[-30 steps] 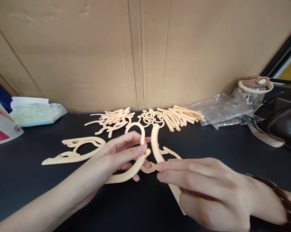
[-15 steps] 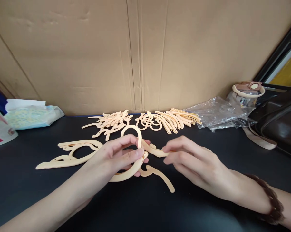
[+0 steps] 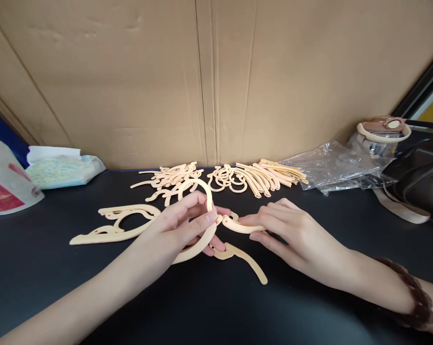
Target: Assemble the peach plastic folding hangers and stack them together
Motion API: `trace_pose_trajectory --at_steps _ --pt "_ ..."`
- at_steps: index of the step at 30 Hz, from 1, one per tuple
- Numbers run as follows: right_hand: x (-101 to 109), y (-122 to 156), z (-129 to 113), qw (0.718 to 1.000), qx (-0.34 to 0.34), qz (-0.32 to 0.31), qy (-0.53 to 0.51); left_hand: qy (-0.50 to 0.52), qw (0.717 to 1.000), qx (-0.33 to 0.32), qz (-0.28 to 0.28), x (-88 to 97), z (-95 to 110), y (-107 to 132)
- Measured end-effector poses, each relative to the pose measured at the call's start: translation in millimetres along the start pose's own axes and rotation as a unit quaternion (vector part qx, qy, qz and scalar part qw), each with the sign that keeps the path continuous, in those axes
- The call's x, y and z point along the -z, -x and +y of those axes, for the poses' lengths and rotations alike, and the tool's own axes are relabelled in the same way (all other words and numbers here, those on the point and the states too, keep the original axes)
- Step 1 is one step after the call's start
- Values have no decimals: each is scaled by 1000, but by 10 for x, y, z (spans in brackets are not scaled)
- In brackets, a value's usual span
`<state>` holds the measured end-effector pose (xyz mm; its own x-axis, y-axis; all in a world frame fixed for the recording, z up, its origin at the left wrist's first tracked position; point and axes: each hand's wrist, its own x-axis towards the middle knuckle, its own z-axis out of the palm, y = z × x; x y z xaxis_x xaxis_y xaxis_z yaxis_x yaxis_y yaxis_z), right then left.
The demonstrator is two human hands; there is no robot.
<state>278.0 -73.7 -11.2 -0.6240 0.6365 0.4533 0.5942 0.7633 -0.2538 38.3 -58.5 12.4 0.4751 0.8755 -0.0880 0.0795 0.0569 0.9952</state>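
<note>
My left hand (image 3: pixel 182 225) is closed on a curved, hook-shaped beige plastic piece (image 3: pixel 198 242), thumb and fingers pinching it near its joint. My right hand (image 3: pixel 286 232) pinches a second beige arm piece (image 3: pixel 238 226) and presses its end against the hook's joint. A third beige arm (image 3: pixel 245 258) lies on the black table (image 3: pixel 58 278) just below both hands. One put-together beige hanger (image 3: pixel 117 223) lies flat to the left of my left hand.
Two heaps of loose beige parts (image 3: pixel 173 181) (image 3: pixel 263 176) lie at the back by the cardboard wall (image 3: pixel 216 76). A clear plastic bag (image 3: pixel 331 165), a bottle (image 3: pixel 380 132) and a dark bag (image 3: pixel 421 177) are at the right. A tissue pack (image 3: pixel 63 168) and a white pouch (image 3: pixel 5 184) sit left.
My right hand lifted off the table, turned its arm piece from upright to level and brought it to the hook's joint. The left hand stayed put holding the hook.
</note>
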Motion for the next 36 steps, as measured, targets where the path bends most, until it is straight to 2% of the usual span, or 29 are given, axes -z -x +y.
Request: trace_pose_trajectory --at_steps 7,11,16,29,36 --pt "3 -15 62 999 36 37 11 -11 998 10 -59 10 30 8" --pt "9 -11 80 997 52 54 21 -17 997 40 -61 32 69 8" --pt "15 -1 68 995 72 63 38 -55 990 76 -107 41 62 24" --pt "77 -1 19 989 99 57 97 -76 984 79 -138 61 85 36" --pt "62 10 39 982 118 71 125 -117 986 45 -107 -11 125 75"
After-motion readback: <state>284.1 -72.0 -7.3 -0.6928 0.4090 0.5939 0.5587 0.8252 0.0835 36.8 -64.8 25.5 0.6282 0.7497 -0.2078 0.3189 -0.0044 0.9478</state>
